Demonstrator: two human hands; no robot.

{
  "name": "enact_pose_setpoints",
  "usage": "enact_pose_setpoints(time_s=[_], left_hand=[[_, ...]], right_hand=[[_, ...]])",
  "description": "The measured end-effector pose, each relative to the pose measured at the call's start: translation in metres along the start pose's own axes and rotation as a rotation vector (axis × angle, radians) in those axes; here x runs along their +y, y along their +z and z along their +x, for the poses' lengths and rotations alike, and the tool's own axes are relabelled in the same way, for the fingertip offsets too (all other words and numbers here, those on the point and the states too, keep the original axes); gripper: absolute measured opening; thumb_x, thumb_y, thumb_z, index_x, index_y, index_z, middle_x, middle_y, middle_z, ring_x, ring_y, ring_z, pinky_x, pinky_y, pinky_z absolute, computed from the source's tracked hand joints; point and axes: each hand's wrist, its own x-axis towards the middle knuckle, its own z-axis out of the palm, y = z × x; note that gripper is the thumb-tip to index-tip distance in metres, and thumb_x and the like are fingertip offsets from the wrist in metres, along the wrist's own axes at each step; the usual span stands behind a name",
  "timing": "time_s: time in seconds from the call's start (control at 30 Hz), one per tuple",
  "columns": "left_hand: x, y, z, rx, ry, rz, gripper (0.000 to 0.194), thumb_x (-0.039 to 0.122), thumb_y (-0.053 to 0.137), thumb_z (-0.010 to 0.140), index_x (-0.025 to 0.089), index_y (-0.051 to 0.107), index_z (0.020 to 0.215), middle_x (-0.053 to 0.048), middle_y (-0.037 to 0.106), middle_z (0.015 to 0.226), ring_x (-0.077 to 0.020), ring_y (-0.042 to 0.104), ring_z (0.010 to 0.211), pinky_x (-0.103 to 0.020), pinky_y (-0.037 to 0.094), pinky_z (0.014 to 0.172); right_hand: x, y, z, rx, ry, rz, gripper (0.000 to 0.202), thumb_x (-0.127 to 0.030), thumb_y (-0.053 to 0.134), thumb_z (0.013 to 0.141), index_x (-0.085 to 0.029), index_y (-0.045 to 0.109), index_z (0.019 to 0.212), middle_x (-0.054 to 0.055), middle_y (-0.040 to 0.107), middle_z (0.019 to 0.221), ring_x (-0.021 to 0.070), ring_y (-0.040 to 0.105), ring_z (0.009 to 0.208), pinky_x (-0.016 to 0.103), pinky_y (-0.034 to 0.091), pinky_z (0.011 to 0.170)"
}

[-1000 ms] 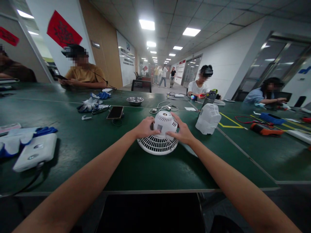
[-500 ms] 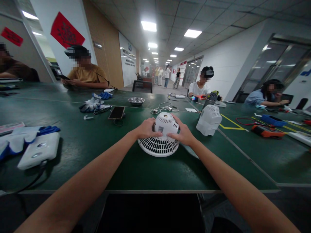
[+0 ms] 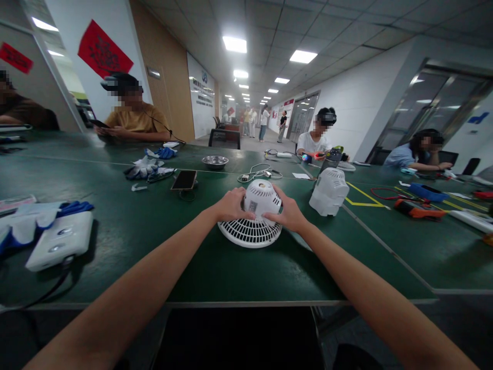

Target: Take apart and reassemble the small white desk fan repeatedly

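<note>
A white motor housing (image 3: 262,198) with vent slots and a small label sits on a round white fan grille (image 3: 250,235), which lies on the green table. My left hand (image 3: 234,204) is curled round the housing's left side, thumb across its front. On the right side my right hand (image 3: 288,210) grips the same housing, its thumb close to the left one. Farther right stands a separate white plastic part (image 3: 329,192), touched by neither hand.
A phone (image 3: 185,180), a metal bowl (image 3: 215,162) and a white cable (image 3: 260,173) lie beyond my hands. At left are gloves (image 3: 29,221) and a white power bank (image 3: 61,240); at right, an orange-black tool (image 3: 419,210). People sit across the table.
The view has shifted slightly. Both hands keep their hold on the housing, which shows no clear movement on the grille.
</note>
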Motion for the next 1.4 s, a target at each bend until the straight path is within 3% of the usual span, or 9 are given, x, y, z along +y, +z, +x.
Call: enact_pose_setpoints(time_s=[0.1, 0.17, 0.27, 0.37, 0.43, 0.53, 0.8, 1.07, 1.4], left_hand=[[-0.001, 0.002, -0.002, 0.021, 0.023, -0.01, 0.068, 0.053, 0.07, 0.073, 0.016, 0.055, 0.128, -0.016, 0.06, 0.124, -0.0333, 0.057, 0.112, -0.049, 0.044, 0.095], [-0.001, 0.004, -0.004, 0.057, 0.036, -0.073, 0.067, 0.046, 0.066, 0.079, 0.017, 0.047, 0.137, -0.016, 0.06, 0.127, -0.0321, 0.059, 0.114, -0.049, 0.043, 0.098], [0.002, 0.006, -0.006, 0.043, 0.086, -0.219, 0.088, 0.046, 0.066, 0.079, 0.02, 0.024, 0.152, -0.017, 0.055, 0.136, -0.0327, 0.056, 0.121, -0.05, 0.042, 0.101], [0.009, 0.008, -0.007, 0.039, 0.121, -0.297, 0.115, 0.049, 0.075, 0.07, 0.024, 0.003, 0.156, -0.02, 0.043, 0.148, -0.0372, 0.051, 0.128, -0.054, 0.041, 0.103], [0.014, 0.009, -0.006, 0.07, 0.133, -0.289, 0.124, 0.048, 0.078, 0.065, 0.025, -0.003, 0.155, -0.021, 0.034, 0.153, -0.0402, 0.048, 0.129, -0.056, 0.039, 0.104], [0.021, 0.009, -0.005, 0.104, 0.15, -0.25, 0.123, 0.045, 0.08, 0.063, 0.025, 0.001, 0.155, -0.021, 0.033, 0.153, -0.0414, 0.048, 0.129, -0.055, 0.039, 0.104], [0.023, 0.008, -0.005, 0.098, 0.116, -0.212, 0.106, 0.041, 0.078, 0.062, 0.025, 0.015, 0.147, -0.017, 0.052, 0.133, -0.036, 0.063, 0.106, -0.049, 0.049, 0.09], [0.024, 0.007, -0.005, 0.092, 0.107, -0.217, 0.104, 0.041, 0.078, 0.061, 0.026, 0.016, 0.144, -0.016, 0.055, 0.127, -0.035, 0.065, 0.101, -0.049, 0.051, 0.086], [0.025, 0.007, -0.004, 0.086, 0.128, -0.226, 0.104, 0.037, 0.077, 0.062, 0.025, 0.015, 0.144, -0.016, 0.058, 0.122, -0.0336, 0.065, 0.099, -0.047, 0.051, 0.085]], right_hand=[[-0.001, -0.005, -0.001, -0.017, -0.011, -0.063, 0.103, -0.052, 0.072, 0.074, -0.025, 0.015, 0.155, 0.013, 0.047, 0.147, 0.0359, 0.057, 0.12, 0.055, 0.043, 0.102], [-0.003, -0.009, -0.002, -0.047, -0.01, -0.066, 0.1, -0.053, 0.069, 0.076, -0.025, 0.015, 0.155, 0.013, 0.057, 0.135, 0.034, 0.065, 0.104, 0.053, 0.049, 0.094], [-0.007, -0.014, -0.004, -0.099, 0.0, -0.002, 0.09, -0.05, 0.064, 0.081, -0.025, 0.016, 0.154, 0.008, 0.07, 0.107, 0.0263, 0.068, 0.077, 0.046, 0.054, 0.081], [-0.009, -0.014, -0.005, -0.123, -0.009, 0.047, 0.089, -0.045, 0.063, 0.08, -0.024, 0.017, 0.152, 0.006, 0.07, 0.102, 0.0223, 0.066, 0.067, 0.041, 0.055, 0.073], [-0.009, -0.014, -0.005, -0.137, -0.009, 0.056, 0.089, -0.042, 0.063, 0.079, -0.024, 0.016, 0.152, 0.006, 0.07, 0.1, 0.0205, 0.064, 0.063, 0.039, 0.055, 0.069], [-0.01, -0.013, -0.004, -0.152, 0.003, 0.046, 0.09, -0.037, 0.063, 0.077, -0.025, 0.016, 0.152, 0.002, 0.07, 0.087, 0.0192, 0.062, 0.058, 0.036, 0.054, 0.066], [-0.016, -0.013, -0.003, -0.138, 0.005, 0.004, 0.088, -0.03, 0.066, 0.073, -0.026, 0.023, 0.15, -0.003, 0.066, 0.075, 0.019, 0.06, 0.057, 0.036, 0.053, 0.066], [-0.017, -0.019, -0.002, -0.184, 0.035, 0.131, 0.087, -0.034, 0.067, 0.076, -0.028, 0.023, 0.15, -0.003, 0.065, 0.076, 0.0168, 0.059, 0.057, 0.035, 0.053, 0.065], [-0.02, -0.026, -0.001, -0.243, 0.082, 0.195, 0.092, -0.018, 0.068, 0.068, -0.027, 0.025, 0.149, -0.004, 0.063, 0.072, 0.0155, 0.061, 0.059, 0.03, 0.052, 0.061]])
